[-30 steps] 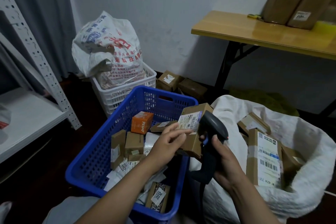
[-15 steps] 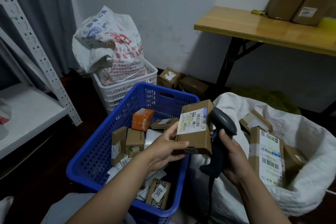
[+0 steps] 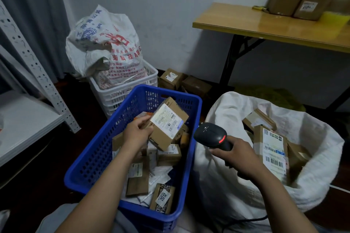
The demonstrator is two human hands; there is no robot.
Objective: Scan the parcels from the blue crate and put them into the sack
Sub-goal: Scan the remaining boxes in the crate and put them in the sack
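My left hand (image 3: 136,134) grips a small brown cardboard parcel (image 3: 166,125) by its left end, label facing up, tilted above the blue crate (image 3: 94,157). A bluish scan light falls on the label's right edge. My right hand (image 3: 236,157) holds a black barcode scanner (image 3: 211,134) just right of the crate, its nose aimed left at the parcel and a red light glowing on its top. Several boxes and white mailers lie inside the crate. The white sack (image 3: 312,181) stands open to the right with several labelled boxes (image 3: 272,153) in it.
A white basket (image 3: 123,91) holding a printed sack stands behind the crate. Two brown boxes (image 3: 181,81) lie on the floor by the wall. A wooden table (image 3: 265,24) with cartons is at back right. A white metal shelf (image 3: 24,117) stands at left.
My left hand lowered the parcel leftward over the crate and tilted it. My right hand dropped the scanner and turned it level, apart from the parcel, now pointing at the label.
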